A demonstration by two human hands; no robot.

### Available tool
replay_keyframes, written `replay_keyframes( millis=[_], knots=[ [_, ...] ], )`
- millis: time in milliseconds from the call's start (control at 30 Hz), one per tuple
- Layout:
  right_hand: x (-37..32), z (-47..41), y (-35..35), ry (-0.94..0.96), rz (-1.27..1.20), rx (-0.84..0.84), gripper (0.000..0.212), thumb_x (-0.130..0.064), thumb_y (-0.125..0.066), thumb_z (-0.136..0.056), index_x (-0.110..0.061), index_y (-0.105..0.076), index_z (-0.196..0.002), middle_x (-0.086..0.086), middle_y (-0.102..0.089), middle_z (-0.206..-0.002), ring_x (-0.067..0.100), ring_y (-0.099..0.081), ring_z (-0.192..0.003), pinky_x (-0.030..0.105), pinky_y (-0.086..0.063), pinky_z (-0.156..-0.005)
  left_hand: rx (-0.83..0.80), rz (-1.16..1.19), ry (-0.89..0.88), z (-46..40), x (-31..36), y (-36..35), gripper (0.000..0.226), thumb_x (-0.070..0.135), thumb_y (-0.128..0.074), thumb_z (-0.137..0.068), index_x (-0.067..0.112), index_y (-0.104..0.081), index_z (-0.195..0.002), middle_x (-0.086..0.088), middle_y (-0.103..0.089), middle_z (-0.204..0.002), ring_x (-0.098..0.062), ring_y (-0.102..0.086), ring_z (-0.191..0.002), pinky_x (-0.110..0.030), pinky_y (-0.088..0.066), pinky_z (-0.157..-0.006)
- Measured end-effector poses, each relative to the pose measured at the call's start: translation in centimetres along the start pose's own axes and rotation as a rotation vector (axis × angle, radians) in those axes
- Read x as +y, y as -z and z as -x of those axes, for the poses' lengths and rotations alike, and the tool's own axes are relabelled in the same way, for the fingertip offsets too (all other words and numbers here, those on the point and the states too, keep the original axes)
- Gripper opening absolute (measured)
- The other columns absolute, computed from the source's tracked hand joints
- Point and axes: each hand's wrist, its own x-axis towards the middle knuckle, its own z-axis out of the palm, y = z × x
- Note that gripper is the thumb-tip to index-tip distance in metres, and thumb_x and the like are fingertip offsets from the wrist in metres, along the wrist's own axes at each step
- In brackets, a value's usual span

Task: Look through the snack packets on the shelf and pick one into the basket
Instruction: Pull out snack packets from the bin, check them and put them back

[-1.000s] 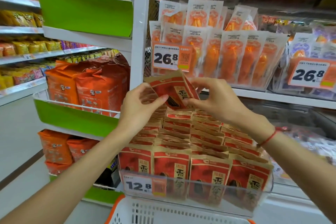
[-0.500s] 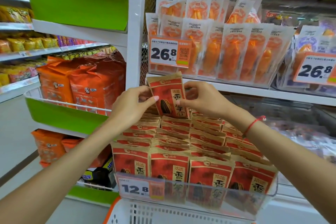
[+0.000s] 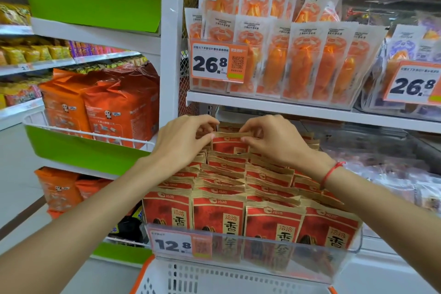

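Rows of red-and-tan snack packets (image 3: pixel 248 188) stand upright in a clear plastic bin (image 3: pixel 353 243) on the shelf. At the back of the rows, one red packet (image 3: pixel 226 144) sits low among the others. My left hand (image 3: pixel 183 138) pinches its tan top edge at the left. At the right end of that same edge my right hand (image 3: pixel 272 136) pinches too. Below the bin, the white basket with an orange rim (image 3: pixel 210 279) shows at the bottom of the view.
Above the bin, a white shelf (image 3: pixel 310 112) carries orange-and-white packets (image 3: pixel 298 59) with a 26.8 price tag (image 3: pixel 218 63). A white post (image 3: pixel 170 38) divides this bay from green-fronted shelves (image 3: pixel 78 150) with large orange bags (image 3: pixel 107 102) at left. The bin bears a 12.8 tag (image 3: pixel 176 243).
The red packet, held tilted above the rows a second ago, has come down into the back of the bin. Both hands followed it down and still hold its top edge.
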Motion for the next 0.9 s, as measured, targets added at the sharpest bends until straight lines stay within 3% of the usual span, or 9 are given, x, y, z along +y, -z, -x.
replay_keyframes(
  millis=[100,133,233,300,433,533,733,900],
  knots=[
    [-0.3,-0.1,0.2,0.061,0.078,0.032,0.014,-0.032,-0.069,-0.087,-0.025,-0.077,-0.097,-0.006,-0.073,-0.083,0.008,-0.058,-0.075,0.024,-0.038,-0.070,-0.013,-0.134,-0.054,-0.2,0.0,0.0,0.022,0.038,-0.058,-0.095,0.039,-0.068,-0.115,0.013,-0.068,-0.110,-0.011,-0.057,-0.108,-0.027,-0.039,-0.073],
    [-0.3,-0.3,0.1,0.092,0.111,0.011,0.015,-0.033,-0.069,-0.087,-0.025,-0.078,-0.097,-0.005,-0.075,-0.088,0.011,-0.063,-0.079,0.025,-0.042,-0.075,-0.030,-0.168,-0.057,-0.3,0.1,-0.1,0.021,0.039,-0.059,-0.094,0.039,-0.069,-0.113,0.012,-0.068,-0.110,-0.011,-0.056,-0.109,-0.028,-0.039,-0.073],
    [-0.3,-0.9,-0.2,0.126,0.218,-0.105,0.018,-0.039,-0.066,-0.089,-0.030,-0.076,-0.101,-0.008,-0.074,-0.102,0.016,-0.063,-0.101,0.030,-0.035,-0.087,-0.114,-0.184,-0.035,-0.8,0.2,-0.8,0.020,0.037,-0.061,-0.094,0.036,-0.071,-0.110,0.011,-0.068,-0.117,-0.012,-0.055,-0.117,-0.029,-0.044,-0.082],
    [-0.4,-1.4,-0.2,0.132,0.264,-0.170,0.020,-0.041,-0.063,-0.091,-0.033,-0.075,-0.105,-0.010,-0.072,-0.107,0.017,-0.053,-0.108,0.030,-0.029,-0.086,-0.153,-0.175,-0.001,-1.2,0.3,-1.1,0.019,0.034,-0.060,-0.095,0.033,-0.072,-0.110,0.009,-0.066,-0.122,-0.015,-0.055,-0.119,-0.032,-0.045,-0.086],
    [-0.7,-2.0,0.0,0.205,0.378,-0.191,0.020,-0.040,-0.061,-0.092,-0.034,-0.073,-0.106,-0.006,-0.067,-0.103,0.017,-0.044,-0.104,0.025,-0.020,-0.073,-0.194,-0.205,0.017,-2.0,0.3,-1.1,0.018,0.029,-0.060,-0.095,0.031,-0.073,-0.107,0.008,-0.069,-0.116,-0.015,-0.058,-0.113,-0.029,-0.043,-0.080],
    [-0.6,-1.9,-0.1,0.180,0.344,-0.212,0.018,-0.040,-0.064,-0.090,-0.032,-0.075,-0.102,-0.006,-0.064,-0.105,0.017,-0.046,-0.102,0.025,-0.025,-0.074,-0.225,-0.211,0.017,-2.2,0.4,-0.9,0.021,0.026,-0.058,-0.094,0.032,-0.073,-0.107,0.009,-0.070,-0.113,-0.015,-0.060,-0.108,-0.029,-0.042,-0.077],
    [0.0,-2.1,-0.5,-0.006,0.219,-0.287,0.017,-0.041,-0.070,-0.085,-0.031,-0.076,-0.098,-0.005,-0.067,-0.109,0.019,-0.050,-0.113,0.030,-0.038,-0.077,-0.081,-0.139,0.090,-2.3,1.0,-1.6,0.019,0.031,-0.058,-0.093,0.031,-0.074,-0.103,0.010,-0.072,-0.100,-0.014,-0.064,-0.098,-0.025,-0.039,-0.070],
    [0.3,-1.3,-0.6,-0.015,0.179,-0.323,0.018,-0.036,-0.065,-0.090,-0.030,-0.075,-0.104,-0.004,-0.066,-0.114,0.020,-0.051,-0.116,0.035,-0.046,-0.090,-0.183,-0.155,0.191,-3.5,1.3,-2.4,0.015,0.029,-0.064,-0.087,0.030,-0.076,-0.097,0.009,-0.072,-0.098,-0.019,-0.065,-0.095,-0.027,-0.039,-0.068]
  ],
)
